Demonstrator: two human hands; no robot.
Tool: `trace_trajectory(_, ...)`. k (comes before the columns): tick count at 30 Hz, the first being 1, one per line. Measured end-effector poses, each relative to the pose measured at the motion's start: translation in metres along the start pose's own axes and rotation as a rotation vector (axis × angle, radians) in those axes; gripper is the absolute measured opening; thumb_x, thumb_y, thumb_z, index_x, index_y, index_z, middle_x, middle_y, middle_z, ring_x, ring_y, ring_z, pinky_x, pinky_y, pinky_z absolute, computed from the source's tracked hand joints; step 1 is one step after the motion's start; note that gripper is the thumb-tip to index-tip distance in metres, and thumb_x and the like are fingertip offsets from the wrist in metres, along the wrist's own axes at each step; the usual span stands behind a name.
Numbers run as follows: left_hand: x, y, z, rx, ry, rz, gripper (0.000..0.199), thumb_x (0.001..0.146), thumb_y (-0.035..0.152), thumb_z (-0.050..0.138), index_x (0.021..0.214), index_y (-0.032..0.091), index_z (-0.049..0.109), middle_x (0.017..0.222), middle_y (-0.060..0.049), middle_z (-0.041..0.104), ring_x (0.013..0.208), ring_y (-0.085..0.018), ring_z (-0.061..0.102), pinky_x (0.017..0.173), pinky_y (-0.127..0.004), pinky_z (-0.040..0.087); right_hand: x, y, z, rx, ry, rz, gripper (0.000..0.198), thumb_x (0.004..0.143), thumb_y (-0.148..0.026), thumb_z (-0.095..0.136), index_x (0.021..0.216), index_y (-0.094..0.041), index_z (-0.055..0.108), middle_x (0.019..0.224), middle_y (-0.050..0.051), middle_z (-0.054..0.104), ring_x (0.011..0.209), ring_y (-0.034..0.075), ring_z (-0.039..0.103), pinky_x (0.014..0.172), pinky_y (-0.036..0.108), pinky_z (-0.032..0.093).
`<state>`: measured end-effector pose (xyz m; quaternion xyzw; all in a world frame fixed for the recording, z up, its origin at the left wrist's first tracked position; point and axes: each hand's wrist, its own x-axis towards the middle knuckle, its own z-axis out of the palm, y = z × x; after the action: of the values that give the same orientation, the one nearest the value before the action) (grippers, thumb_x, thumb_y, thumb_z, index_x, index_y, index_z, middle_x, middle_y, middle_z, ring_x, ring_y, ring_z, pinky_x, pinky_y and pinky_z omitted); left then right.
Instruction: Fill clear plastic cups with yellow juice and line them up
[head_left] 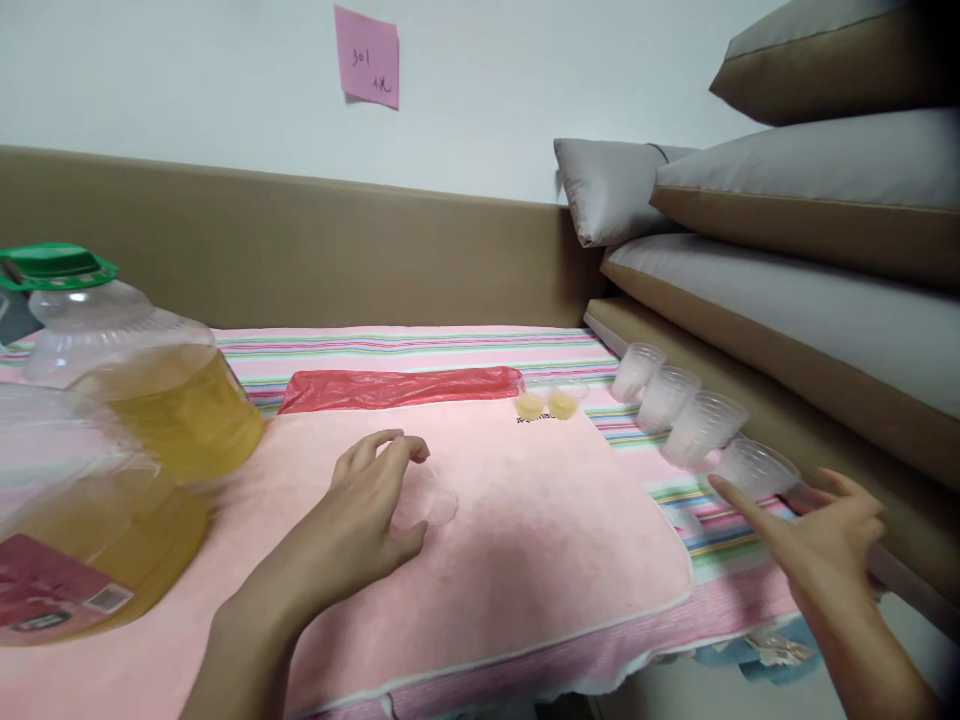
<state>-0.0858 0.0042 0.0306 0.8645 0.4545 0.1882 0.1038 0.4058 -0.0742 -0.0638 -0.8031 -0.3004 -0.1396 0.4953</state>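
My left hand (379, 495) is over the middle of the pink mat (525, 570), its thumb and fingers curved round a small clear plastic cup (436, 500). The cup is faint against the mat, so the exact contact is hard to see. At the right, my right hand (825, 525) has thumb and fingers spread, close to the nearest stack of clear cups (757, 467). Several such stacks run back in a row, among them a ribbed stack (703, 428). Two small cups of yellow liquid (546, 404) stand side by side at the mat's far edge.
Two big jugs of yellow liquid stand at the left, a green-capped jug (180, 400) behind a labelled jug (112, 550). A red plastic bag (397, 388) lies along the mat's far edge. Stacked grey-brown cushions (810, 290) rise along the right. A low brown board (375, 250) bounds the back.
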Motion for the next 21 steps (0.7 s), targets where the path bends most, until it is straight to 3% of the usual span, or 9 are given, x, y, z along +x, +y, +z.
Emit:
trace_trajectory(2, -0.001, 0.003, 0.001, -0.018, -0.003, -0.001, 0.050, 0.079, 0.019, 0.061, 0.127, 0.028, 0.047, 0.138, -0.010, 0.051, 0.141, -0.035, 0.041, 0.111, -0.055, 0.046, -0.010, -0.019, -0.006, 0.013, 0.073, -0.161, 0.116, 0.051, -0.086, 0.080, 0.134, -0.011, 0.048, 0.128, 0.029, 0.046, 0.117, 0.047, 0.051, 0.097, 0.064, 0.046)
trace_trajectory(5, 0.000, 0.007, 0.001, -0.052, -0.027, -0.011, 0.053, 0.081, 0.022, 0.064, 0.130, 0.030, 0.047, 0.144, -0.008, 0.050, 0.147, -0.034, 0.035, 0.115, -0.056, 0.044, -0.027, -0.048, -0.002, 0.136, 0.076, -0.385, 0.109, 0.068, -0.084, 0.076, 0.140, -0.006, 0.049, 0.132, 0.031, 0.044, 0.109, 0.043, 0.055, 0.087, 0.059, 0.052)
trace_trajectory(8, 0.001, 0.009, 0.002, -0.053, -0.055, 0.003, 0.053, 0.087, 0.029, 0.066, 0.136, 0.032, 0.043, 0.148, -0.007, 0.048, 0.152, -0.032, 0.028, 0.120, -0.058, 0.039, -0.052, -0.076, 0.012, 0.305, -0.063, -0.468, 0.089, 0.079, -0.071, 0.079, 0.140, -0.013, 0.049, 0.131, 0.023, 0.047, 0.108, 0.039, 0.057, 0.084, 0.055, 0.053)
trace_trajectory(12, 0.002, 0.008, 0.002, -0.051, 0.013, 0.024, 0.060, 0.091, 0.044, 0.070, 0.142, 0.033, 0.039, 0.155, -0.008, 0.042, 0.155, -0.032, 0.025, 0.122, -0.058, 0.037, -0.099, -0.119, 0.026, 0.522, -0.365, -0.550, 0.062, 0.093, -0.052, 0.075, 0.140, -0.021, 0.048, 0.131, 0.014, 0.049, 0.111, 0.032, 0.056, 0.090, 0.051, 0.053)
trace_trajectory(14, 0.002, 0.006, 0.000, -0.056, 0.081, 0.035, 0.064, 0.091, 0.049, 0.071, 0.143, 0.033, 0.037, 0.155, -0.008, 0.043, 0.152, -0.032, 0.031, 0.121, -0.057, 0.039, -0.122, -0.141, 0.029, 0.568, -0.527, -0.603, 0.054, 0.097, -0.048, 0.072, 0.139, -0.023, 0.048, 0.132, 0.012, 0.049, 0.115, 0.031, 0.054, 0.093, 0.050, 0.052)
trace_trajectory(16, 0.003, 0.001, -0.001, -0.065, 0.156, 0.038, 0.054, 0.095, 0.047, 0.067, 0.140, 0.032, 0.040, 0.149, -0.008, 0.050, 0.144, -0.029, 0.042, 0.117, -0.052, 0.042, -0.141, -0.160, 0.033, 0.601, -0.663, -0.626, 0.053, 0.098, -0.049, 0.072, 0.139, -0.024, 0.048, 0.134, 0.011, 0.049, 0.119, 0.031, 0.052, 0.097, 0.051, 0.050)
trace_trajectory(21, -0.001, -0.020, 0.000, -0.193, 0.298, -0.123, 0.020, 0.101, 0.034, 0.057, 0.120, 0.029, 0.055, 0.103, 0.001, 0.072, 0.100, -0.020, 0.069, 0.087, -0.035, 0.055, -0.172, -0.195, 0.053, 0.674, -0.822, -0.649, 0.063, 0.092, -0.052, 0.078, 0.139, -0.025, 0.046, 0.136, 0.010, 0.050, 0.125, 0.032, 0.047, 0.103, 0.053, 0.047)
